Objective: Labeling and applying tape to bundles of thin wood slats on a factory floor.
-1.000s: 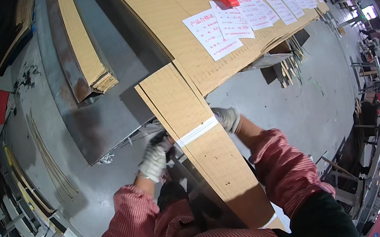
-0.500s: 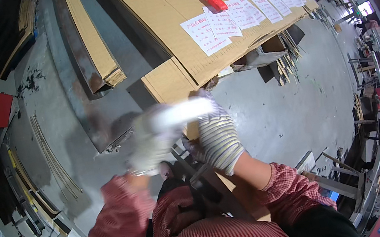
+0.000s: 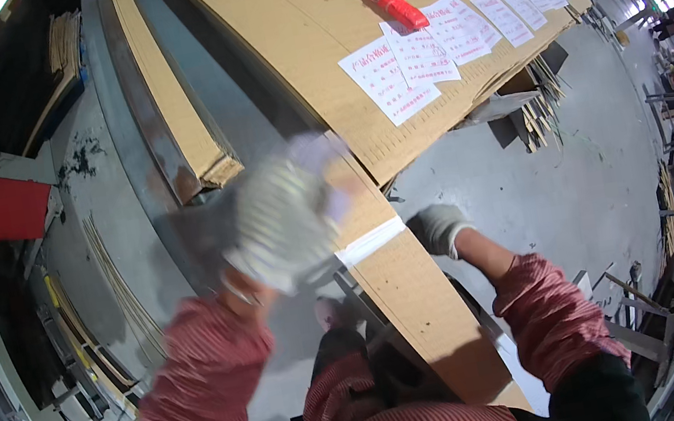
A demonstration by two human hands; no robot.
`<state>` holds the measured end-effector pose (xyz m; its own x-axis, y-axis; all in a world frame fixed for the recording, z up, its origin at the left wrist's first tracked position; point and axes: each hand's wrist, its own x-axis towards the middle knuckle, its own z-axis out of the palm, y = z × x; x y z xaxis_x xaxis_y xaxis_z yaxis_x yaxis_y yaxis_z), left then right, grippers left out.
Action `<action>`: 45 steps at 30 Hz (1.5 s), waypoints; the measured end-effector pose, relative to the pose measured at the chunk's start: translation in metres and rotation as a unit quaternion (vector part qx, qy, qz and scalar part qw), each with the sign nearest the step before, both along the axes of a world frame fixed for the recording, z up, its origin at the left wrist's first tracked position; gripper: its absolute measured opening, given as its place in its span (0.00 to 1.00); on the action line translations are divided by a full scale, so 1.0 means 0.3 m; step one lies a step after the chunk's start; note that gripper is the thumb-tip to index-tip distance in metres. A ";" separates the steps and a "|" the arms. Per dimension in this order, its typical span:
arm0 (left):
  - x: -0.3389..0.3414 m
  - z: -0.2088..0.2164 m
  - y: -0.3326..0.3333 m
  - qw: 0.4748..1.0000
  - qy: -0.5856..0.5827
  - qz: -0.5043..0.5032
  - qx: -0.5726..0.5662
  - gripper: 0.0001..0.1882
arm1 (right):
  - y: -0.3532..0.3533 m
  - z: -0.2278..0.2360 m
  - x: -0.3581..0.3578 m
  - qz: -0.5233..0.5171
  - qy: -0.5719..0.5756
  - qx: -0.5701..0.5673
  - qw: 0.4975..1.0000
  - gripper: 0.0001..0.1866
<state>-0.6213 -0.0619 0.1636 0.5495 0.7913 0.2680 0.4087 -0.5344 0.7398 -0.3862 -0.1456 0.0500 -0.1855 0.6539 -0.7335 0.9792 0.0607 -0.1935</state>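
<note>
Left hand point(image 3: 285, 219) has swung up, right hand point(image 3: 440, 227) out beside the cardboard bundle point(image 3: 419, 304); fingers blurred or hidden, can't tell. Bundle meets cardboard stack's point(image 3: 272, 34) near corner; probably stiff, light, best held by long edges.

At far left, a grey metal desk point(image 3: 211, 71) bearing a long cardboard bundle point(image 3: 172, 86) beside a rust-brown metal channel point(image 3: 159, 142). Right of these, a broad stack of cardboard sheets point(image 3: 320, 53), with a red-wrapped tool point(image 3: 387, 1) lying on top and white printed slips point(image 3: 387, 82) along the near right edge, some overlapping. Nearer, a narrow cardboard length point(image 3: 418, 295) crossed by a white band point(image 3: 371, 243), its support mostly hidden. Below, grey floor point(image 3: 521, 189), with thin strips point(image 3: 119, 283) on the left and dark scraps point(image 3: 83, 157) farther off.
</note>
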 end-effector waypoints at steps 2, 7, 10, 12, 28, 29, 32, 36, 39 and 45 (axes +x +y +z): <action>-0.096 0.024 0.206 0.939 0.262 0.035 0.222 0.12 | -0.027 -0.061 -0.040 -0.036 0.072 0.024 0.996 0.17; -0.143 0.076 0.247 0.718 0.693 -0.063 0.010 0.27 | -0.150 0.005 -0.009 -0.372 0.404 0.052 0.834 0.13; -0.185 0.089 0.208 0.719 0.690 -0.053 -0.066 0.24 | -0.233 0.082 0.028 -0.505 0.482 0.010 0.716 0.11; -0.192 0.088 0.115 0.857 0.484 0.029 0.171 0.19 | -0.276 0.059 0.082 -0.509 0.505 0.058 0.695 0.12; -0.062 0.431 -0.086 0.870 0.318 -0.359 0.114 0.26 | -0.486 0.069 0.244 -0.641 0.425 0.135 0.625 0.13; -0.039 0.332 -0.176 0.881 0.249 -0.394 0.076 0.30 | -0.506 0.022 0.252 -0.624 0.445 0.144 0.627 0.12; -0.047 0.111 -0.485 0.886 0.166 -0.415 0.120 0.38 | -0.487 -0.114 0.216 -0.579 0.482 0.099 0.650 0.10; -0.009 0.108 -0.303 0.875 0.367 -0.289 0.122 0.30 | -0.527 -0.264 0.208 -0.475 0.413 0.079 0.774 0.19; -0.124 0.055 -0.070 0.876 0.383 -0.147 0.254 0.23 | -0.516 -0.267 0.227 -0.458 0.343 0.024 0.820 0.25; 0.192 0.059 0.039 0.947 0.187 -0.072 0.251 0.28 | -0.463 -0.368 0.455 -0.519 0.364 -0.047 0.772 0.38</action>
